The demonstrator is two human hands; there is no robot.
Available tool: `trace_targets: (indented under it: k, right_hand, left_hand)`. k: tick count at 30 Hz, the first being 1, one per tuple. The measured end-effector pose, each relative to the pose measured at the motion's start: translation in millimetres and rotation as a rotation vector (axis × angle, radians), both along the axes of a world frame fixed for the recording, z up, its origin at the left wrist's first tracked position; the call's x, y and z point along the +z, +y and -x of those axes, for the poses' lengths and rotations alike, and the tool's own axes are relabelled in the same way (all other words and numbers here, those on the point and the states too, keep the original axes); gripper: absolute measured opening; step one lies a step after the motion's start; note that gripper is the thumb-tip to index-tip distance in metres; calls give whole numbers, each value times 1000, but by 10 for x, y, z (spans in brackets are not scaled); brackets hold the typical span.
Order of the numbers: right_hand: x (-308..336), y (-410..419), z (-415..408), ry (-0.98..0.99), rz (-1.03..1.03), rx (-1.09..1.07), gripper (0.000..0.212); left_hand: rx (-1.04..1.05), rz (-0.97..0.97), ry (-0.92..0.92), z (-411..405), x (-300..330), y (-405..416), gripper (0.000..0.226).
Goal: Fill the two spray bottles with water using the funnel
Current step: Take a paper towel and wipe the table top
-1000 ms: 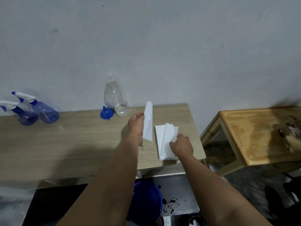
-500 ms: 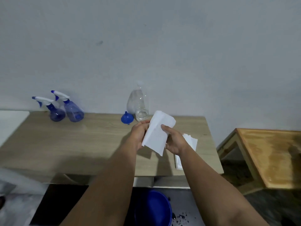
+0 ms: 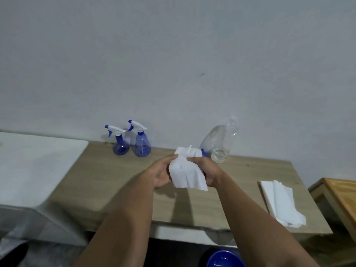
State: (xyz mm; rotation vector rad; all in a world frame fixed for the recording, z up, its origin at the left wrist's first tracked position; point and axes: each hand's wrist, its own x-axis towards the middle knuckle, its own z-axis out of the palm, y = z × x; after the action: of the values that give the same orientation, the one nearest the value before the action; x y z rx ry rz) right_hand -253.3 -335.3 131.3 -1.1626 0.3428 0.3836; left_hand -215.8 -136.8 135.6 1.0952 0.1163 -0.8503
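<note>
A white tissue (image 3: 187, 170) covered the palms and inner fingers of the left hand (image 3: 159, 175) and right hand (image 3: 209, 173). Only a sliver of the blue funnel (image 3: 203, 152) showed behind the tissue. The clear bottle (image 3: 221, 143) was smeared by motion blur, its cap end indistinct against the wall. A blue bucket (image 3: 224, 260) was cut off by the bottom edge, and a wooden stool (image 3: 339, 197) by the right edge. Both forearms ran out of frame below. The spray bottles' (image 3: 132, 142) fill level could not be read.
</note>
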Motion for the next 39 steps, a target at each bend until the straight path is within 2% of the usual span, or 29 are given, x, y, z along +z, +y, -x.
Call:
trace_targets:
  k: [2, 5, 10, 16, 21, 25, 29, 34, 36, 39]
  right_hand:
    - [27, 381, -99, -24, 72, -70, 38]
    - [41, 829, -245, -112, 132, -143, 35]
    - [88, 1214, -344, -135, 248, -136, 35]
    - [194, 1403, -307, -88, 243, -97, 31]
    - [172, 1441, -220, -45, 207, -92, 23]
    - [146, 1358, -179, -67, 184, -65, 12]
    - [139, 1258, -129, -39, 169, -4, 36]
    - [-51, 1111, -153, 36, 103, 86, 50]
    - [-143, 1141, -131, 93, 103, 114, 51]
    - [-244, 1278, -70, 131, 116, 153, 36]
  left_hand:
    - [46, 49, 20, -159, 19, 386, 46]
    - [84, 45, 41, -385, -11, 853, 38]
    - [-150, -44, 55, -446, -49, 1284, 50]
    - [-158, -90, 77, -445, -4, 1450, 48]
    - [-37, -74, 62, -405, 35, 1436, 44]
    - [9, -94, 36, -349, -7, 1480, 53]
    - [18, -103, 80, -219, 18, 1530, 47]
    - [189, -94, 97, -136, -38, 1547, 47]
    - [274, -108, 99, -80, -112, 1594, 42]
    - [429, -166, 66, -15, -226, 1745, 40]
